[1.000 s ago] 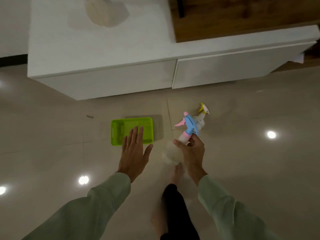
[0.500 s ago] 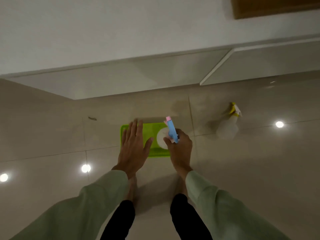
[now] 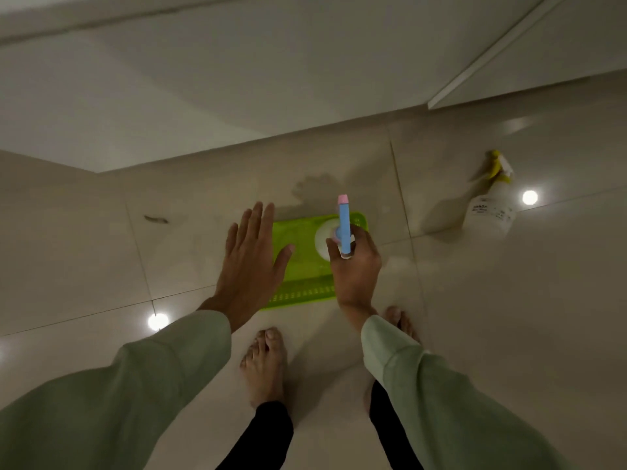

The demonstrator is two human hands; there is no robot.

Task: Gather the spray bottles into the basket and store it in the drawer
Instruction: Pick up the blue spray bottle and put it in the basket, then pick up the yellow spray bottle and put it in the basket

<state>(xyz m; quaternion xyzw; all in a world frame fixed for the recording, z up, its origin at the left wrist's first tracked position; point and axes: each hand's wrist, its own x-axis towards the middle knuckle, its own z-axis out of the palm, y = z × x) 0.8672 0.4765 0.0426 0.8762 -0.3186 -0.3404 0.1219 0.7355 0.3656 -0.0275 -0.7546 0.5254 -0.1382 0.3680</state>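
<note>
A lime-green basket lies on the tiled floor in front of my feet. My right hand grips the neck of a white spray bottle with a blue and pink head, held upright over the basket's right part. My left hand hovers flat and open above the basket's left edge, holding nothing. A second white spray bottle with a yellow head stands on the floor to the right, apart from the basket.
A white low cabinet with shut drawer fronts runs across the top, its base overhanging the floor. My bare feet stand just behind the basket. A small dark scrap lies on the floor at left.
My right hand carried the blue-headed bottle left, from beside the yellow-headed one to over the basket. The view has dropped closer to the floor. My left hand stayed open near the basket.
</note>
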